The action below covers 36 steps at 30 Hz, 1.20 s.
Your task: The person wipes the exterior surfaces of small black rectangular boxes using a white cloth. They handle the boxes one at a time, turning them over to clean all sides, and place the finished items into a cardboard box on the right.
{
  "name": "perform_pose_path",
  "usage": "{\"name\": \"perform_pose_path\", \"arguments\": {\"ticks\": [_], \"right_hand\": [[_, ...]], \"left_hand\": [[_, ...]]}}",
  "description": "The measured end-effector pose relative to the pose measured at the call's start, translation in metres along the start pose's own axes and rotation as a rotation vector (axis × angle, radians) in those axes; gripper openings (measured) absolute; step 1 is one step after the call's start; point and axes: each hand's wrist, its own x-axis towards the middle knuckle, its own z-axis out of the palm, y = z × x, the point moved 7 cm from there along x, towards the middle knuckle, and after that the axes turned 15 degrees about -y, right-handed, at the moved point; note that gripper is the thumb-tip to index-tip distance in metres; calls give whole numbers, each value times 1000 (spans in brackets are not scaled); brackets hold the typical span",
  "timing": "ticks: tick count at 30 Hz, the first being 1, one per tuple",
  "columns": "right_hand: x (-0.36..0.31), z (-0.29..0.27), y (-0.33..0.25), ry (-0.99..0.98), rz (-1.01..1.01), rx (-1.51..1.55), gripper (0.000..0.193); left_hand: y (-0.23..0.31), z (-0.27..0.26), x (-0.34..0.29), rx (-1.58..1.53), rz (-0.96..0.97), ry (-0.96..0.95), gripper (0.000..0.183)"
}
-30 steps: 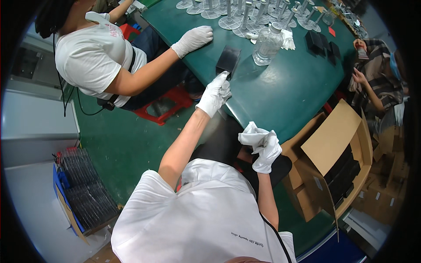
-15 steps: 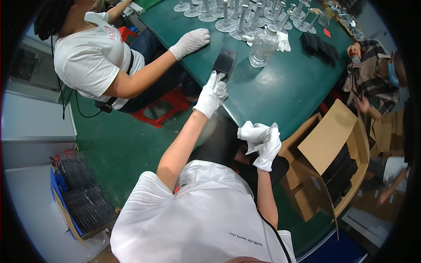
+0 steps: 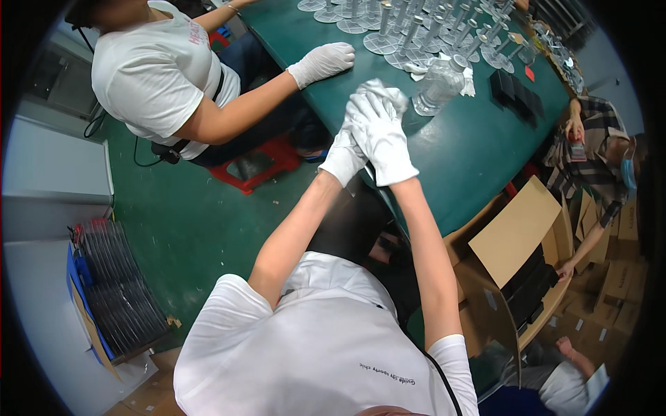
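My gloved left hand (image 3: 345,154) and gloved right hand (image 3: 383,142) meet over the near edge of the green table. The right lies across the left, its fingers closed over a bunched white cloth (image 3: 395,98). Only a dark sliver of the black box (image 3: 370,175) shows under my right wrist; hands and cloth cover the rest. My left fingers are wrapped round the box, mostly out of sight. Beyond the hands stands a clear bottle (image 3: 437,93) of liquid.
Several metal posts on round clear bases (image 3: 388,43) crowd the far side of the table (image 3: 479,145). Black boxes (image 3: 513,93) lie to the right. A co-worker's gloved hand (image 3: 326,64) rests at the left edge. An open carton (image 3: 517,243) stands at lower right.
My right hand has moved up and left from beside the table edge, bringing the white cloth onto the black box in my left hand. A hand now reaches to the carton.
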Motion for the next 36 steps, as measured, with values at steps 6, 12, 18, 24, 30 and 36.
{"name": "perform_pose_path", "arguments": {"ticks": [6,12,18,24,30,36], "right_hand": [[-56,-28,-15,-95,144,405,34],[-173,-48,7,319,868,1003,52],[-197,-26,8,541,943,1268,55],[-199,-27,10,514,966,1229,55],[-197,-28,9,525,967,1270,55],[-195,-35,7,527,966,1217,55]], "left_hand": [[8,-9,-27,309,-23,479,47],[4,31,-22,179,-148,274,44],[5,23,-29,327,-22,437,52],[3,28,-29,600,-264,228,46],[-10,52,-7,939,-23,207,51],[-45,102,-17,2194,133,-246,26]]}}
